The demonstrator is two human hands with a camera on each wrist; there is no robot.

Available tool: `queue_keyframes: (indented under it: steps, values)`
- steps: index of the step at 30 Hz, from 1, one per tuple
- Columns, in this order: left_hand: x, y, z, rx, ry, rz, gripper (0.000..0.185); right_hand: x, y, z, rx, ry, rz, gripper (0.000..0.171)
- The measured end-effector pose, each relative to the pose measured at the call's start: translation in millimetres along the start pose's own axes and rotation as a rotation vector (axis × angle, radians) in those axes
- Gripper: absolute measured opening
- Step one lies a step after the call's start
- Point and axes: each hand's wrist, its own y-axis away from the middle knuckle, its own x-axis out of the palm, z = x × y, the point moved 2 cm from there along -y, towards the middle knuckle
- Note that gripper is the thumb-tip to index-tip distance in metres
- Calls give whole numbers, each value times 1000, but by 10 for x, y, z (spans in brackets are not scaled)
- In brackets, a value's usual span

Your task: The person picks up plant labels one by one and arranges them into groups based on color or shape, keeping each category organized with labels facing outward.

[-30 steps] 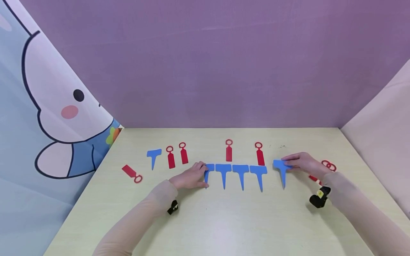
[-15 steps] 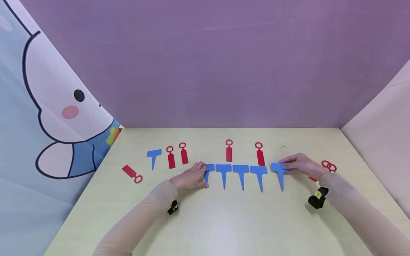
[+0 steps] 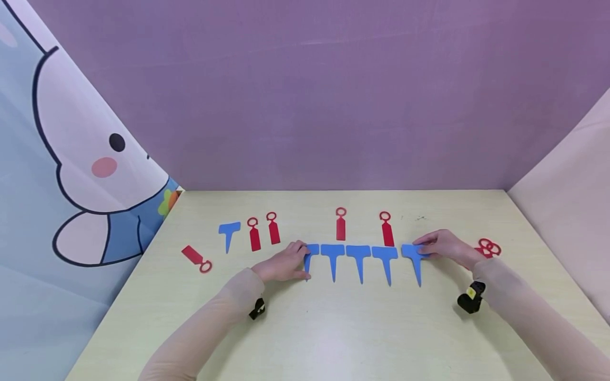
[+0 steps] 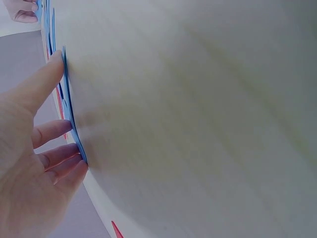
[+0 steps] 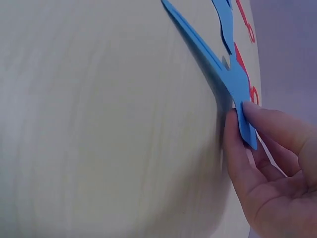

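Note:
A row of blue T-shaped plant labels runs across the table, stems toward the person. My left hand (image 3: 284,262) rests at the leftmost blue label of the row (image 3: 312,250), partly covering it. In the left wrist view, my thumb and fingertips touch that label (image 4: 69,99) along its length. My right hand (image 3: 444,247) pinches the wide head of the rightmost blue T-shaped plant label (image 3: 413,251) between thumb and fingers. In the right wrist view, this label (image 5: 237,82) slants over the tabletop, its shadow beneath. Between the hands lie three more blue labels (image 3: 358,251).
Behind the row lie two red ring-topped tags (image 3: 340,229). More red tags (image 3: 254,239) and a single blue label (image 3: 229,228) are at left, with one red tag (image 3: 193,255) turned askew. Other red tags (image 3: 487,246) overlap beside the right wrist. A purple backdrop stands behind the table (image 3: 333,338).
My right hand has brought its blue label slightly left and nearer the person, lining it up beside the row. The left hand has stayed in place.

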Motion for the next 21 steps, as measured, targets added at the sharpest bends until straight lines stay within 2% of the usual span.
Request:
queue_keyframes:
  steps: [10,21]
  values:
    - [9,-6,15,-5,-5,3,64,59,-16,46,-186,147,-82,26]
    - [-15,7,-5,-8,4,4,64,135,2,102,-278,300,-156,18]
